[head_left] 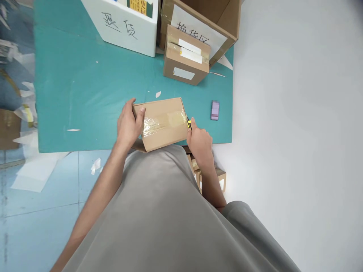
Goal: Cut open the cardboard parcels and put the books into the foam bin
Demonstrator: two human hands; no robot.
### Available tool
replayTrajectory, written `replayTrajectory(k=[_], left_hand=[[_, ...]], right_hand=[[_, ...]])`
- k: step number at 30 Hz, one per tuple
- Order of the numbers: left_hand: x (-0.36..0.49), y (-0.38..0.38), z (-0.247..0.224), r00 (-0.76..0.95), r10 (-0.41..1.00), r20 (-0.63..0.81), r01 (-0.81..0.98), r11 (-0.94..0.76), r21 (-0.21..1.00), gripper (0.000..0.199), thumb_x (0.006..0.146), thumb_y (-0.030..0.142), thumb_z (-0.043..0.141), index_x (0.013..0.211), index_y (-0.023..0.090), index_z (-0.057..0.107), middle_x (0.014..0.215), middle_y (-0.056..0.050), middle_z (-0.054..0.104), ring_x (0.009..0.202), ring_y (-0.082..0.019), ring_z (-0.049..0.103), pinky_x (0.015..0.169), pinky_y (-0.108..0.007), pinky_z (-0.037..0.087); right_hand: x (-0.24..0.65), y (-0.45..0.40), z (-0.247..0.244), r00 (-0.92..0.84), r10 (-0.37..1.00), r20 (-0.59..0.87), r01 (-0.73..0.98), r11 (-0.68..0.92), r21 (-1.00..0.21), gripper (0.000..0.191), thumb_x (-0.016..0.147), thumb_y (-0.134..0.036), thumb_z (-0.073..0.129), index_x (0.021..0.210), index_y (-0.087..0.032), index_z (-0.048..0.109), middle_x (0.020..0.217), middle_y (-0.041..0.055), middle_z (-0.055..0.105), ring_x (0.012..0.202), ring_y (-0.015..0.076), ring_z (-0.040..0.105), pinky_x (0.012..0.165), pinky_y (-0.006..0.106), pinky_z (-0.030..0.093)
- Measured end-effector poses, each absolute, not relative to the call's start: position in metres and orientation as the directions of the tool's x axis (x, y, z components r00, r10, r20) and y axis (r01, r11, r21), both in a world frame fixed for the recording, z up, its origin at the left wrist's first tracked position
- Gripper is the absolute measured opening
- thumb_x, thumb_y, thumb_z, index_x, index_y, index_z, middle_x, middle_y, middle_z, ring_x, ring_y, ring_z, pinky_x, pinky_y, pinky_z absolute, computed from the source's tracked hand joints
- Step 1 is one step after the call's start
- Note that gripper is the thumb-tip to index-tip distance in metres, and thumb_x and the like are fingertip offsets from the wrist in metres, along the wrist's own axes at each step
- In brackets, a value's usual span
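Note:
A small cardboard box (pixel 163 139) lies tilted at the table's front edge, close against my body. Clear, wrinkled packing tape (pixel 161 122) runs across its top face. My left hand (pixel 129 122) grips the box's left end, thumb on top and fingers around the side. In my right hand (pixel 200 141) is a box cutter (pixel 189 123) with yellow and black parts, held at the box's right edge where the tape ends. The cutter's tip meets that edge; whether the blade is in the tape I cannot tell.
On the green table (pixel 70 94), a white foam bin (pixel 130 36), a large open carton (pixel 198 19) and a closed taped box (pixel 185 62) stand at the back. A blurred purple phone-like object (pixel 214 110) lies right. Cartons (pixel 221 177) sit below; paper scraps (pixel 36 170) litter the floor.

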State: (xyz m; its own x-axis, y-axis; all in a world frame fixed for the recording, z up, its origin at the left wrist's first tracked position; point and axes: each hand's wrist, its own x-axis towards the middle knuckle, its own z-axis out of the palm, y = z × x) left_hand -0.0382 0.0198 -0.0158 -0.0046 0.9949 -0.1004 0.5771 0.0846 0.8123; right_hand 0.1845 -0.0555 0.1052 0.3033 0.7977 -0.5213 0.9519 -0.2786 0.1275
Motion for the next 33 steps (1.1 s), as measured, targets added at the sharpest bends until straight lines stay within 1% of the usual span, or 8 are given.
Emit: replayTrajectory(k=[9, 12, 15, 19, 24, 28, 31, 33], left_hand=[[-0.025, 0.017, -0.013, 0.09, 0.988, -0.125, 0.565, 0.053, 0.824, 0.06, 0.104, 0.05, 0.053, 0.156, 0.02, 0.05, 0.162, -0.016, 0.055, 0.151, -0.035, 0.051, 0.127, -0.052, 0.038], [-0.02, 0.017, -0.012, 0.12, 0.986, -0.118, 0.562, 0.03, 0.826, 0.058, 0.104, 0.048, 0.055, 0.155, 0.02, 0.051, 0.16, -0.015, 0.057, 0.149, -0.035, 0.053, 0.126, -0.05, 0.039], [-0.017, 0.016, -0.012, 0.141, 0.983, -0.114, 0.567, 0.014, 0.824, 0.054, 0.104, 0.047, 0.055, 0.151, 0.022, 0.054, 0.155, -0.013, 0.062, 0.145, -0.035, 0.056, 0.124, -0.05, 0.042], [-0.018, 0.016, -0.012, 0.111, 0.986, -0.125, 0.583, 0.038, 0.812, 0.047, 0.106, 0.049, 0.052, 0.144, 0.022, 0.058, 0.146, -0.014, 0.066, 0.138, -0.035, 0.061, 0.12, -0.051, 0.045], [-0.019, 0.012, -0.008, 0.046, 0.993, -0.112, 0.602, 0.062, 0.796, 0.044, 0.108, 0.049, 0.048, 0.139, 0.02, 0.058, 0.143, -0.017, 0.065, 0.136, -0.036, 0.061, 0.118, -0.052, 0.044], [-0.018, 0.01, -0.004, 0.073, 0.99, -0.122, 0.602, 0.054, 0.797, 0.044, 0.108, 0.051, 0.047, 0.138, 0.02, 0.058, 0.141, -0.017, 0.066, 0.135, -0.037, 0.061, 0.118, -0.053, 0.044], [-0.018, 0.01, -0.004, 0.074, 0.991, -0.112, 0.623, 0.041, 0.781, 0.046, 0.108, 0.052, 0.046, 0.137, 0.019, 0.059, 0.139, -0.017, 0.067, 0.133, -0.036, 0.063, 0.116, -0.051, 0.046], [-0.018, 0.01, -0.005, 0.062, 0.992, -0.108, 0.634, 0.045, 0.772, 0.048, 0.108, 0.053, 0.046, 0.137, 0.019, 0.06, 0.139, -0.017, 0.069, 0.132, -0.035, 0.063, 0.115, -0.05, 0.048]], right_hand=[[0.185, -0.096, 0.113, 0.359, 0.742, -0.566, 0.931, -0.323, 0.167, 0.058, 0.115, -0.029, 0.03, 0.172, -0.015, 0.028, 0.104, 0.0182, 0.079, 0.097, 0.0307, 0.078, 0.087, 0.039, 0.056], [0.184, -0.107, 0.118, 0.368, 0.724, -0.584, 0.927, -0.338, 0.166, 0.059, 0.115, -0.03, 0.03, 0.172, -0.015, 0.029, 0.107, 0.0192, 0.079, 0.099, 0.0319, 0.078, 0.088, 0.04, 0.057], [0.181, -0.111, 0.118, 0.384, 0.698, -0.604, 0.918, -0.36, 0.167, 0.06, 0.114, -0.028, 0.033, 0.17, -0.01, 0.03, 0.108, 0.0201, 0.079, 0.101, 0.0325, 0.078, 0.089, 0.041, 0.057], [0.176, -0.103, 0.109, 0.399, 0.71, -0.581, 0.904, -0.412, 0.117, 0.06, 0.113, -0.024, 0.032, 0.169, -0.004, 0.03, 0.109, 0.0214, 0.079, 0.106, 0.0329, 0.077, 0.09, 0.04, 0.057], [0.17, -0.105, 0.104, 0.41, 0.732, -0.545, 0.898, -0.43, 0.098, 0.062, 0.11, -0.016, 0.031, 0.171, -0.005, 0.026, 0.103, 0.0208, 0.08, 0.099, 0.0311, 0.079, 0.089, 0.04, 0.058], [0.171, -0.118, 0.1, 0.398, 0.719, -0.57, 0.905, -0.411, 0.112, 0.062, 0.109, -0.015, 0.036, 0.17, -0.007, 0.031, 0.104, 0.0219, 0.08, 0.096, 0.0313, 0.079, 0.089, 0.041, 0.057], [0.175, -0.121, 0.097, 0.403, 0.712, -0.575, 0.899, -0.426, 0.102, 0.06, 0.107, -0.013, 0.039, 0.167, -0.004, 0.037, 0.104, 0.0223, 0.079, 0.099, 0.0316, 0.079, 0.088, 0.039, 0.057], [0.18, -0.122, 0.099, 0.396, 0.725, -0.564, 0.9, -0.428, 0.081, 0.058, 0.108, -0.016, 0.041, 0.165, -0.007, 0.042, 0.104, 0.0213, 0.079, 0.098, 0.0325, 0.078, 0.087, 0.039, 0.056]])
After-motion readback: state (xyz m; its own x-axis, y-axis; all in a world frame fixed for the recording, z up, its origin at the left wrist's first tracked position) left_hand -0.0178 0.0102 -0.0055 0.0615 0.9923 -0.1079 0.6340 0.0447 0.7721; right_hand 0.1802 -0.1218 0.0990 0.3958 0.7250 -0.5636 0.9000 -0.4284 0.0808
